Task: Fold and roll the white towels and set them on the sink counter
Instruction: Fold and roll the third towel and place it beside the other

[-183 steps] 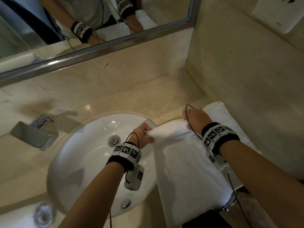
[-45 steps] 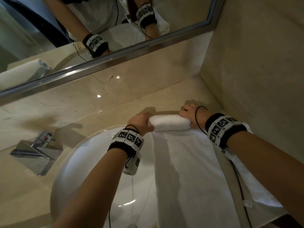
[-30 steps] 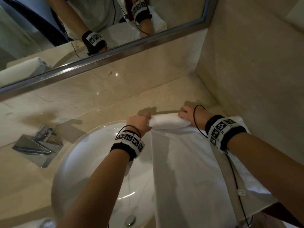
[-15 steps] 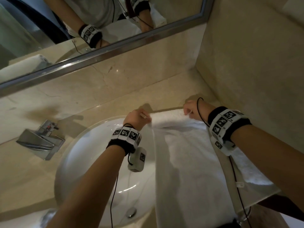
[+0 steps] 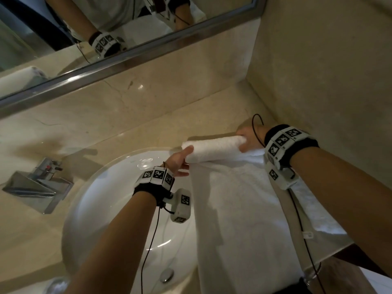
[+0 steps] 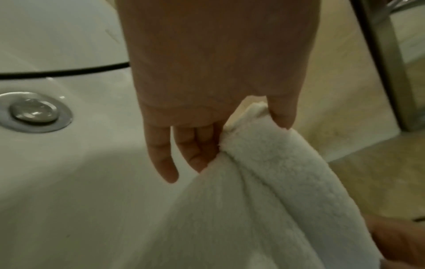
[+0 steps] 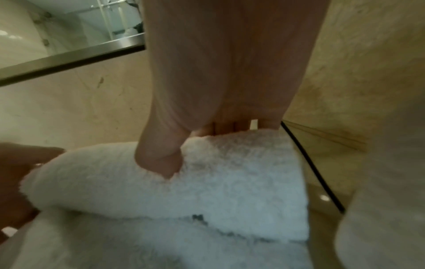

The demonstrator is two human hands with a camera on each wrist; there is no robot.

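Observation:
A white towel (image 5: 239, 209) lies lengthwise over the right side of the sink and the counter. Its far end is wound into a short roll (image 5: 214, 148). My left hand (image 5: 186, 160) pinches the roll's left end; in the left wrist view the thumb (image 6: 281, 116) sits on top and the fingers (image 6: 197, 151) underneath the towel (image 6: 287, 182). My right hand (image 5: 244, 143) grips the roll's right end. In the right wrist view its thumb (image 7: 158, 160) presses into the towel (image 7: 184, 191) with the fingers behind it.
The white basin (image 5: 110, 209) with its drain (image 5: 167, 274) lies under my left arm. A chrome faucet (image 5: 38, 185) stands at the left. The mirror (image 5: 127, 58) runs along the back and a stone wall (image 5: 318, 71) stands close on the right. More white towel (image 5: 318, 213) lies at the counter's right edge.
Both hands have turned the towel's far end over toward me, so a rounder roll has formed where the edge was flatter half a second ago.

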